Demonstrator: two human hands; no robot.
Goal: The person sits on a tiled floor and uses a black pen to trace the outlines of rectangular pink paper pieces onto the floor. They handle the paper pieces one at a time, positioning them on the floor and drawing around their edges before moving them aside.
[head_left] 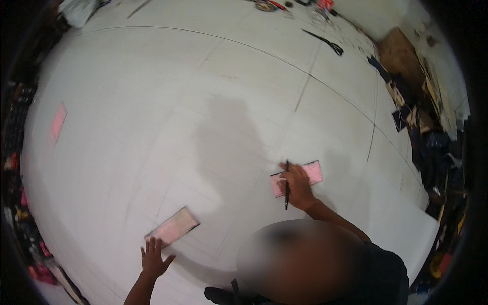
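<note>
My left hand [153, 260] has its fingers spread, with the tips touching the lower left edge of a pink rectangular piece [175, 224] with dark edges. To the right, my right hand [299, 187] lies over a second pink rectangle [314, 172], also dark along its edges. A slim black pen [286, 195] is held in the fingers of that hand, pointing roughly away from and toward me. The palm and fingers hide the middle of the second piece.
Both pieces lie on a broad white surface [168, 112] marked with thin lines. A third pink piece [58, 123] is at the far left. Black scissors [325, 42] lie at the far right. Brown cardboard [401, 56] and dark clutter line the right edge; more objects crowd the left edge.
</note>
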